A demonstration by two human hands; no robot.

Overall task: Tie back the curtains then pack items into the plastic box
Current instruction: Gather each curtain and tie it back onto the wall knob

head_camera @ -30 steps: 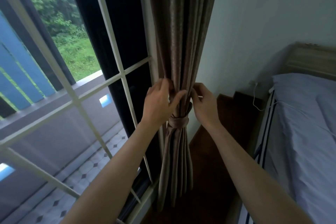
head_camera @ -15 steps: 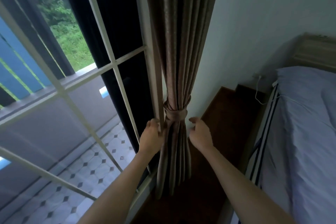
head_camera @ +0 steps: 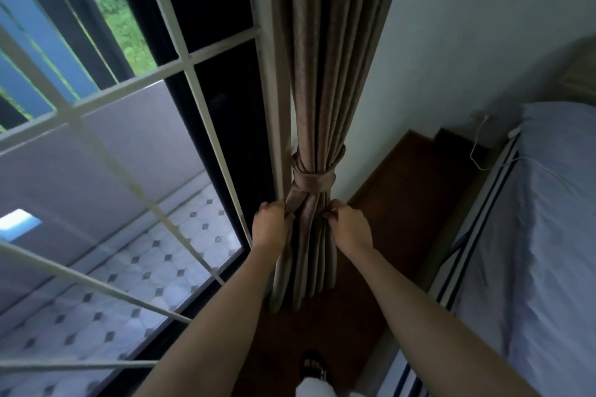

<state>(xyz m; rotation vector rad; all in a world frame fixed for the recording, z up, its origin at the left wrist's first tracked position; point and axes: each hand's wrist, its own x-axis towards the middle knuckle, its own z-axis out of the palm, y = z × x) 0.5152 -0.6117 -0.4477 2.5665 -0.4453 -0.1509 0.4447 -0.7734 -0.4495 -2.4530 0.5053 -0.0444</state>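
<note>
— Curtain first: where do we have it?
— Head view: it's bunched beside the window frame and cinched by its tie-back. Our left hand and right hand each clutch curtain folds just below the knot, probably to even the drape. We see no plastic box.

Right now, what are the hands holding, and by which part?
Both grip the curtain just under its tie-back band: the left hand on its left folds, the right hand on its right folds.

Head camera looks down (steeply), near curtain.
</note>
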